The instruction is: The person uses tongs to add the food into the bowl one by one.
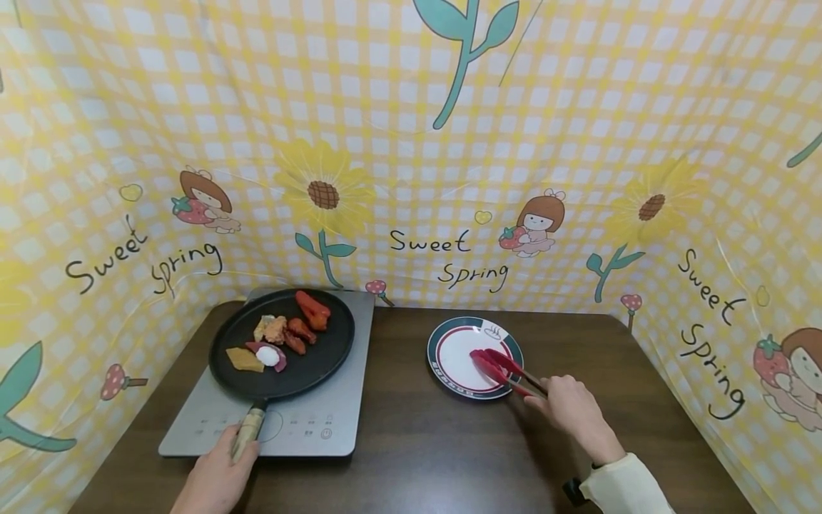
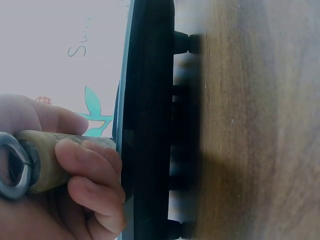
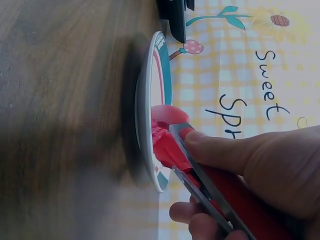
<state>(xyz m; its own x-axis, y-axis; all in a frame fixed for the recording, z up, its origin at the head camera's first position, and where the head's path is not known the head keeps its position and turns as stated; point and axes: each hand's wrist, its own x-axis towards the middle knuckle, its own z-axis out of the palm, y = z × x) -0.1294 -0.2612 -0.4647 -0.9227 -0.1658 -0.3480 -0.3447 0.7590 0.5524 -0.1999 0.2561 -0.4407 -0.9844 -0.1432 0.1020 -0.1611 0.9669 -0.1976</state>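
Note:
My left hand (image 1: 218,467) grips the pale handle (image 1: 247,432) of a round black frying pan (image 1: 225,378), its fingers curled round it. In the left wrist view the handle's end shows a metal ring (image 2: 22,172). Several food pieces lie in the pan: a red pepper (image 1: 312,310), fried chicken (image 1: 275,330), brown drumstick-like pieces (image 1: 299,333), a yellowish slice (image 1: 245,360) and a white-and-purple piece (image 1: 267,355). On the right, my right hand (image 1: 568,407) holds red tongs (image 1: 504,371) with metal arms. Their red heads reach down over a white, green-rimmed plate (image 1: 456,357); I cannot tell whether they pinch anything.
Under the pan is a flat silver induction cooker (image 1: 340,414) with touch markings along its front. Both it and the plate stand on a dark brown wooden table (image 1: 411,442). Yellow checked cloth (image 1: 417,178) with printed flowers closes off the back and sides.

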